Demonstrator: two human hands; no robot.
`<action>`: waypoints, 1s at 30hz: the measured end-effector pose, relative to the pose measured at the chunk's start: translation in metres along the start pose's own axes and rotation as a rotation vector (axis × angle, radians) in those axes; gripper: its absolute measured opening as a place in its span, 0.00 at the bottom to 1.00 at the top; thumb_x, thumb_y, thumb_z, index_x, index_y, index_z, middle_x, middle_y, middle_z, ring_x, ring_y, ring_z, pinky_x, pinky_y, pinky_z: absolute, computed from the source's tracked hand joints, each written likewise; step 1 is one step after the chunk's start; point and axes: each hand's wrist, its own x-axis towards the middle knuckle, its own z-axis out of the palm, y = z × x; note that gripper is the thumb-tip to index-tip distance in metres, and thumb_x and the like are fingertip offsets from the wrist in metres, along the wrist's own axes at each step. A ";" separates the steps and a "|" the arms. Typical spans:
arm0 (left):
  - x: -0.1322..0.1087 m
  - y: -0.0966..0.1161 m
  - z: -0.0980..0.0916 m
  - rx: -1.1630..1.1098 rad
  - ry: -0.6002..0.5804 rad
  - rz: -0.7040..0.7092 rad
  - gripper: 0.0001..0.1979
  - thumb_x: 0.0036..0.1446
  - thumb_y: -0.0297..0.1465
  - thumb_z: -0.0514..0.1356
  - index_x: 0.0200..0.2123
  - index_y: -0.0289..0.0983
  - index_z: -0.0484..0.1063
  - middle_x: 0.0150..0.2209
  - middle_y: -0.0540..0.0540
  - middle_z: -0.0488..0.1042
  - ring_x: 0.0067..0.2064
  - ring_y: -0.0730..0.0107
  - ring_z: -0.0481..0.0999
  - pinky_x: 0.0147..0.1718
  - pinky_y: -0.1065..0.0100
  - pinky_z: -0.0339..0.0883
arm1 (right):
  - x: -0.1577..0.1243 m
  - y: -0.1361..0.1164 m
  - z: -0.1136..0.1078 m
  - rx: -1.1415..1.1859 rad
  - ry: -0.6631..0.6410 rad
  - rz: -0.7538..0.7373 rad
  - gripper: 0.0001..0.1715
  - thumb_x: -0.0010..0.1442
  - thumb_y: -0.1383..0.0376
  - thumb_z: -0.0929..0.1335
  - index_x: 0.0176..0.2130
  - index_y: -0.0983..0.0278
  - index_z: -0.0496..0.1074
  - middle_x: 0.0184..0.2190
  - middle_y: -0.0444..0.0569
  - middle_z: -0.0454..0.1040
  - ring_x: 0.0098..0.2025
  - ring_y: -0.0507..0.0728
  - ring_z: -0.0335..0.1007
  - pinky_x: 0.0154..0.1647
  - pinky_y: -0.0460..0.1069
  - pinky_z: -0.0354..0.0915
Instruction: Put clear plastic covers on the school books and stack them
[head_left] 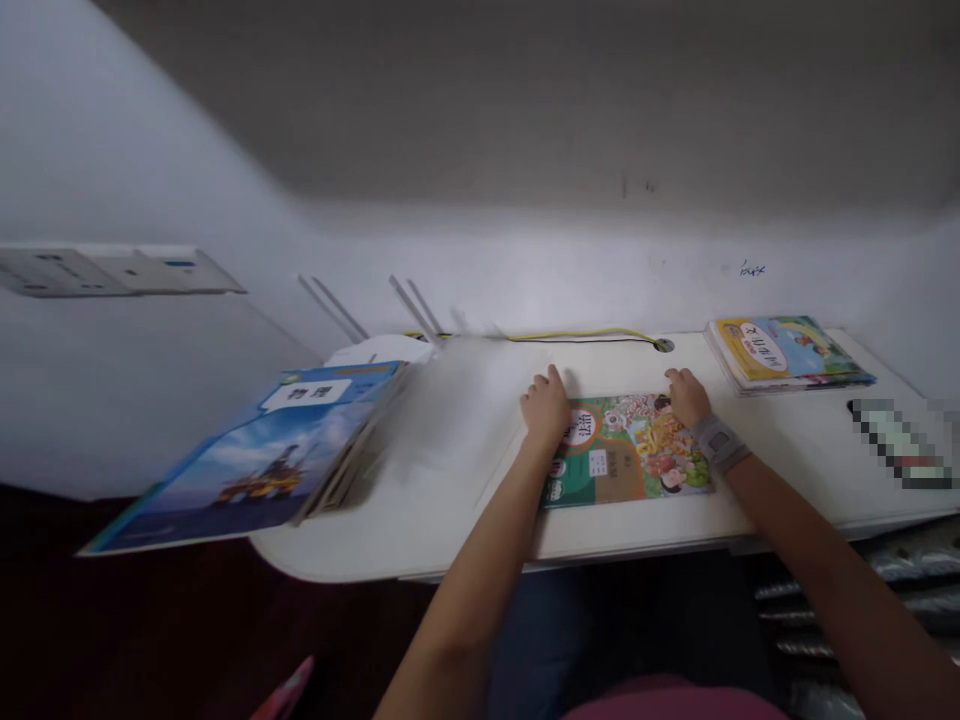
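Two bare hands rest at the upper part of one illustrated textbook in the head view; this textbook, its cover green and orange with the characters 法治 and a colourful picture, lies flat near the front of a white desk, between the two arms. The left hand is at its upper left corner, fingers curled and thumb pointing away from the body; the right hand, with a grey wristband on the wrist, bends its fingers over the upper right corner; both touch the book or lie right against it, but I cannot tell whether either one truly grips it.

To the right, well apart from that book, sits a stack of books with a yellow and blue cover on top; nearer the front is a pixelated item, too obscured to identify. On the left a blue physics textbook, marked 物理 and showing an offshore rig, lies tilted on a pile, reaching out past the desk's edge; behind it stands a white router with slim antennas; a yellow cable runs along the wall to a round hole; a socket panel is fixed on the left wall.
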 end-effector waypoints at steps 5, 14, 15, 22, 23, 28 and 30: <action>-0.027 0.034 0.010 0.087 -0.072 0.299 0.28 0.63 0.41 0.42 0.62 0.32 0.53 0.64 0.32 0.52 0.64 0.45 0.49 0.57 0.44 0.46 | 0.002 0.006 -0.005 -0.043 0.001 -0.028 0.21 0.57 0.76 0.58 0.50 0.69 0.66 0.42 0.58 0.68 0.43 0.60 0.66 0.45 0.50 0.60; -0.042 0.043 0.032 0.089 -0.181 0.368 0.29 0.62 0.38 0.41 0.65 0.34 0.47 0.66 0.35 0.45 0.66 0.44 0.43 0.58 0.40 0.38 | -0.011 -0.072 0.010 -0.032 -0.091 -0.355 0.27 0.65 0.58 0.55 0.58 0.67 0.61 0.60 0.56 0.60 0.62 0.59 0.52 0.59 0.55 0.50; -0.042 0.041 0.032 0.089 -0.189 0.382 0.30 0.61 0.37 0.42 0.65 0.34 0.47 0.66 0.35 0.44 0.66 0.45 0.43 0.59 0.41 0.38 | -0.014 -0.078 0.015 -0.026 -0.112 -0.391 0.28 0.66 0.57 0.53 0.59 0.66 0.60 0.60 0.55 0.60 0.62 0.58 0.52 0.59 0.55 0.50; -0.028 -0.001 0.026 0.036 -0.169 0.270 0.29 0.63 0.41 0.36 0.64 0.38 0.49 0.66 0.40 0.48 0.66 0.51 0.46 0.59 0.45 0.43 | -0.023 -0.022 0.010 -0.161 -0.156 -0.419 0.33 0.65 0.52 0.53 0.61 0.68 0.56 0.62 0.57 0.56 0.64 0.64 0.49 0.60 0.61 0.48; -0.026 -0.010 0.026 0.029 -0.167 0.235 0.29 0.63 0.42 0.36 0.64 0.38 0.49 0.66 0.40 0.48 0.66 0.51 0.46 0.59 0.46 0.44 | -0.023 -0.011 0.007 -0.175 -0.156 -0.401 0.33 0.65 0.53 0.53 0.61 0.69 0.56 0.62 0.57 0.56 0.64 0.64 0.49 0.60 0.60 0.49; -0.025 -0.028 0.027 0.004 -0.138 0.182 0.30 0.63 0.42 0.39 0.64 0.32 0.50 0.65 0.36 0.48 0.65 0.50 0.48 0.60 0.51 0.43 | -0.025 0.017 0.005 -0.191 -0.149 -0.345 0.34 0.65 0.54 0.54 0.61 0.72 0.56 0.63 0.59 0.55 0.64 0.63 0.48 0.59 0.58 0.51; -0.027 -0.026 0.027 -0.026 -0.103 0.161 0.31 0.62 0.42 0.42 0.63 0.27 0.50 0.64 0.30 0.50 0.65 0.50 0.49 0.60 0.52 0.43 | -0.026 0.017 0.007 -0.182 -0.144 -0.335 0.34 0.64 0.53 0.54 0.61 0.71 0.56 0.63 0.58 0.55 0.64 0.63 0.48 0.59 0.59 0.50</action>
